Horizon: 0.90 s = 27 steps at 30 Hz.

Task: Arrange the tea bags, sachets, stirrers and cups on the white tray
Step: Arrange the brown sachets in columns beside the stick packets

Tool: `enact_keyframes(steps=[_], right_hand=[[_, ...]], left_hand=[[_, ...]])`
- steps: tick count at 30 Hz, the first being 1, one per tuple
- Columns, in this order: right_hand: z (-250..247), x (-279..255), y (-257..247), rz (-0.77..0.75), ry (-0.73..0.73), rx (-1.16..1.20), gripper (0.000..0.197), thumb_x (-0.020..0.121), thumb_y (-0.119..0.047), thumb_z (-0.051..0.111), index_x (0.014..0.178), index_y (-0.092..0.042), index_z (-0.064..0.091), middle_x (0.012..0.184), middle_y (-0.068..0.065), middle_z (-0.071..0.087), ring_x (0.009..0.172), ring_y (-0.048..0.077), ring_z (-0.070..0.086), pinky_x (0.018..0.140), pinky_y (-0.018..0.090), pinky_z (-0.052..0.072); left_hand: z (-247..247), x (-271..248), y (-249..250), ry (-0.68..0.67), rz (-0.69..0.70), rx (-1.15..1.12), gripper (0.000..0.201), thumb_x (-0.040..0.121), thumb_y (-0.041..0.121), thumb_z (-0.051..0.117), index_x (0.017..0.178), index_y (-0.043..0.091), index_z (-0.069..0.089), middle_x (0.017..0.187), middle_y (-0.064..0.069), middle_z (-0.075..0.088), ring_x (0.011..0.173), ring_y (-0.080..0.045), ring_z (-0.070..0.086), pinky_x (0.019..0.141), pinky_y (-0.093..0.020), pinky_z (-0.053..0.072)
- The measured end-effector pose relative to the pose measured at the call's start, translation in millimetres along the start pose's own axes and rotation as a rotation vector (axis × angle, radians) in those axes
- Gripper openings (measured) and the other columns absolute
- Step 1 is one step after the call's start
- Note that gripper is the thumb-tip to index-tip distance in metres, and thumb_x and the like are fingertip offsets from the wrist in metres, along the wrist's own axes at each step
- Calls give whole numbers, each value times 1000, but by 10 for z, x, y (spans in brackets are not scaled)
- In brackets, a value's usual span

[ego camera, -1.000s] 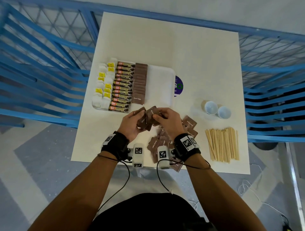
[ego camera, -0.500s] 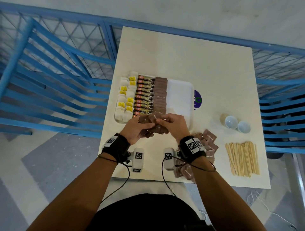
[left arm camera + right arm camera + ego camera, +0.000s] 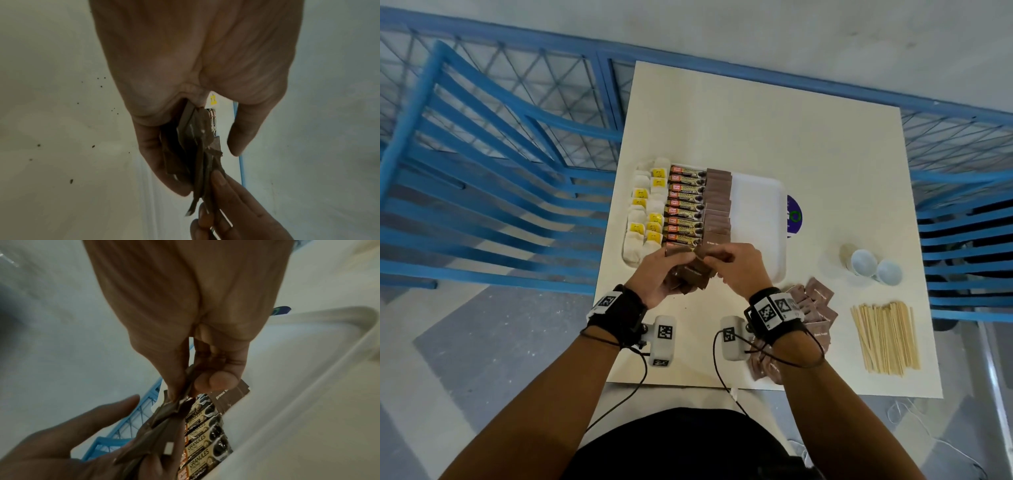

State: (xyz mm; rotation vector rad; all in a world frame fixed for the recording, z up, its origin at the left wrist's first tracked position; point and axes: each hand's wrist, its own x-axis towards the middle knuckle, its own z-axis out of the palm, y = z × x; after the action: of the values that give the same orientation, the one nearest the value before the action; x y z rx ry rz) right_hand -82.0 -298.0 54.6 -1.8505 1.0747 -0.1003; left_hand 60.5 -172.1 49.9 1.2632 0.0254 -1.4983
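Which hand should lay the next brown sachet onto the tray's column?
Right, probably. The right hand already pinches one sachet off the stack of brown sachets gripped by the left hand, beside the brown column on the white tray.

On the table, the tray holds tea bags leftmost, then coffee sachets, then sugar sachets. To its right lie 2 cups, with stirrers nearer.
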Motion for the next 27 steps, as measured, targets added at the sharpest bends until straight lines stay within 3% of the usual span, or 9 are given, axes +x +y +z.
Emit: enact_keyframes(steps=[2,5,9,12,17,20,23,25,27], right_hand=[[-1,15,-1,1,3,-8,16,87,-23,76,103,-22,78,81,-7,73,67,6,64,67,26,58],[-1,0,8,84,-2,100,9,87,-23,77,96,-19,76,77,-2,74,58,12,66,58,27,58],[23,-15,112,138,-16,196,10,86,-22,79,91,-15,74,70,4,74,62,26,69,59,36,60],[-34,46,221,158,87,162,5,88,-21,77,90,-18,73,67,3,73,55,16,63,57,31,57],[-45,252,426,109,154,-14,11,83,-25,80,91,-20,74,70,-6,72,65,13,67,67,35,61],[18,346,437,35,115,-141,14,85,-25,79,96,-18,76,81,-8,69,75,9,64,76,22,55],[72,398,424,-32,106,-266,17,87,-24,78,101,-16,75,92,-6,65,77,7,57,68,5,38],[107,418,429,-45,133,-279,17,86,-21,79,101,-14,74,96,-2,62,76,9,56,70,6,39],[135,432,440,-55,149,-280,18,84,-19,80,100,-13,72,98,-1,59,81,13,59,77,18,49]], left_hand=[[0,26,-58,46,21,13,27,96,5,64,122,9,63,102,-19,72,83,-33,69,58,-36,57],[-9,68,-137,107,51,36,28,97,3,62,125,6,62,108,-22,72,86,-34,72,55,-36,56],[-25,100,-204,118,62,71,28,98,1,60,125,7,61,110,-18,72,89,-30,73,63,-39,59],[-64,107,-227,132,32,62,28,98,-1,58,124,9,61,108,-12,74,89,-23,74,68,-38,60],[-218,105,-289,224,7,23,24,96,2,64,120,5,62,114,-22,68,89,-31,70,62,-40,60],[-282,84,-322,239,-3,14,25,95,6,67,119,4,63,112,-26,69,85,-35,71,68,-47,62],[-321,65,-339,232,-6,10,24,95,8,67,118,5,63,106,-25,69,80,-34,69,67,-45,59],[-333,49,-335,222,-12,5,24,95,9,68,119,5,63,107,-25,70,82,-35,69,69,-46,59],[-334,35,-323,209,-25,-12,26,95,11,68,120,5,62,109,-24,70,85,-35,70,66,-44,61]])
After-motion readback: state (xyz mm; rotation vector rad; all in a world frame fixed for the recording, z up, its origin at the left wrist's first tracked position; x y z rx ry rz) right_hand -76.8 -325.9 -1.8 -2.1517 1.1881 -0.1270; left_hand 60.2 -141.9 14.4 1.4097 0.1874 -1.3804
